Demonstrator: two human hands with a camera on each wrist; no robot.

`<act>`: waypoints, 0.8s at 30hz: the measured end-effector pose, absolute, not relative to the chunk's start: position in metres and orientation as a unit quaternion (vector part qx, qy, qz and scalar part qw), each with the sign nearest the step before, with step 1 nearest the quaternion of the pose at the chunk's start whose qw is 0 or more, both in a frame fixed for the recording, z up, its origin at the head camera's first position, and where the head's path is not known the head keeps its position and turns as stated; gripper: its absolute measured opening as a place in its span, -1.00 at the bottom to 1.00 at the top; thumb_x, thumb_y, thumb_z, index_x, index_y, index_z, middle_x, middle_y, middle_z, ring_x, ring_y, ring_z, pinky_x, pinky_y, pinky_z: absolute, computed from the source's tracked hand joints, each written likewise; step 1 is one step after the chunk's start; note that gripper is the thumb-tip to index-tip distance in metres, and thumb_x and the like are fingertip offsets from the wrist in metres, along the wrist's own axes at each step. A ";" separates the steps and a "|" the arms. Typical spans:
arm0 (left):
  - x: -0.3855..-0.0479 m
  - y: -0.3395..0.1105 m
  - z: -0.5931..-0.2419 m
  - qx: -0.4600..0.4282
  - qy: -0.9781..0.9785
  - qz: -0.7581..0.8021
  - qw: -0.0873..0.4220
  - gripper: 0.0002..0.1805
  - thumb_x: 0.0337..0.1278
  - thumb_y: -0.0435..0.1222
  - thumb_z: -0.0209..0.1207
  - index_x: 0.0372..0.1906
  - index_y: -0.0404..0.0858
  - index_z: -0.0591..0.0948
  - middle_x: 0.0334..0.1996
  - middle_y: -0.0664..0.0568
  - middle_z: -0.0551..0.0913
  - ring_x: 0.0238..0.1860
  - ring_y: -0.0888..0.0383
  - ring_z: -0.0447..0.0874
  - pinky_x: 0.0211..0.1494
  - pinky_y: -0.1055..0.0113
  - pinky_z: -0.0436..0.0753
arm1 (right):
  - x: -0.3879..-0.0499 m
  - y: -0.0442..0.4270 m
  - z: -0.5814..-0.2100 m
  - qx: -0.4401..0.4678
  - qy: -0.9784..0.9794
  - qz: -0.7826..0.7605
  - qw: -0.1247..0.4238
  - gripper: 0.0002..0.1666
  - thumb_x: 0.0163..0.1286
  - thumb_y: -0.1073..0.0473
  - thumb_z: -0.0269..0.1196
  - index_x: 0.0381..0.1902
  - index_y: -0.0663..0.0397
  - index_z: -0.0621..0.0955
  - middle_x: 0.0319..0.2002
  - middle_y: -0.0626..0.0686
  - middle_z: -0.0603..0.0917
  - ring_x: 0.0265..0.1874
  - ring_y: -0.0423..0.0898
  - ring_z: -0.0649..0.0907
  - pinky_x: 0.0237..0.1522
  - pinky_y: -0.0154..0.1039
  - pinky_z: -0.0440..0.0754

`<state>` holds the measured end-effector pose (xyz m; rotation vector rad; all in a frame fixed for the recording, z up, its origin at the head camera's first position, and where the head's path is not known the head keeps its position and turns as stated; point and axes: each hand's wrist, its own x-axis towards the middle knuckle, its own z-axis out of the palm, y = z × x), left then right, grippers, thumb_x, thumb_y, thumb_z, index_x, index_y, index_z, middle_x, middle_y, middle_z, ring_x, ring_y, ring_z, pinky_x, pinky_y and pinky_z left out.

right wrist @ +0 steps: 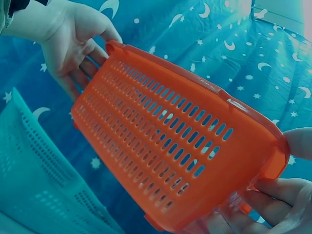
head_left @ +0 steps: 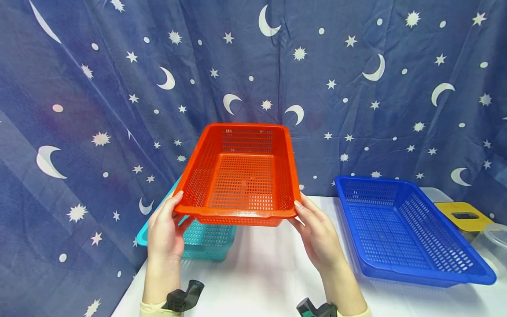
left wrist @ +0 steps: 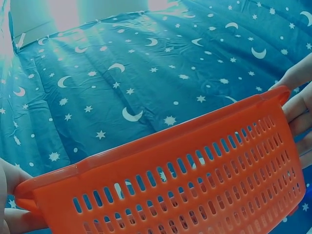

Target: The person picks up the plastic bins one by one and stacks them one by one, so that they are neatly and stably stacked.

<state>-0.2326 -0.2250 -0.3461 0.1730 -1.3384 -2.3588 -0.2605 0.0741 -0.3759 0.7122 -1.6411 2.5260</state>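
L hand [head_left: 163,229] & R hand [head_left: 320,233] pinch red bskt [head_left: 245,180] at near corners (teal bskt [head_left: 207,240] lower-left of it, blue bskt [head_left: 390,233] right).

I'm seeing a red-orange basket [head_left: 246,180], teal basket [head_left: 207,252], blue basket [head_left: 386,233], yellow lid [head_left: 461,206], navy curtain [head_left: 241,61] with white moons, stars.

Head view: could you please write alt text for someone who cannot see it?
A left hand and a right hand hold a red basket by its near corners, above a white table. A teal basket, partly hidden, is at left, a blue basket at right, and a star-and-moon curtain behind.
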 end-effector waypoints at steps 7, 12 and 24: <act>-0.232 -0.229 -0.346 0.064 -0.488 -0.843 0.215 -0.69 0.45 -0.16 0.20 0.12 -0.18 0.74 -0.05 0.03 0.74 0.03 0.05 0.63 0.13 0.14 0.52 | -0.261 0.071 -0.376 0.237 -0.536 0.810 0.015 -0.39 0.66 0.15 0.02 0.52 0.34 0.28 0.49 0.35 0.27 0.44 0.32 0.31 0.34 -0.03 0.45; -0.232 -0.230 -0.346 0.071 -0.490 -0.842 0.215 -0.66 0.45 -0.16 0.19 0.18 -0.16 0.72 -0.03 0.04 0.73 0.04 0.06 0.62 0.17 0.12 0.47 | -0.261 0.069 -0.377 0.237 -0.529 0.815 0.010 -0.40 0.66 0.18 0.02 0.53 0.35 0.28 0.49 0.36 0.26 0.43 0.30 0.34 0.34 -0.03 0.44; -0.233 -0.236 -0.347 0.075 -0.473 -0.849 0.223 -0.68 0.45 -0.19 0.19 0.17 -0.15 0.73 -0.10 0.06 0.77 -0.04 0.09 0.67 0.12 0.15 0.49 | -0.261 0.063 -0.381 0.250 -0.523 0.815 0.012 -0.40 0.64 0.24 0.04 0.53 0.35 0.27 0.50 0.33 0.28 0.39 0.16 0.45 0.34 -0.03 0.45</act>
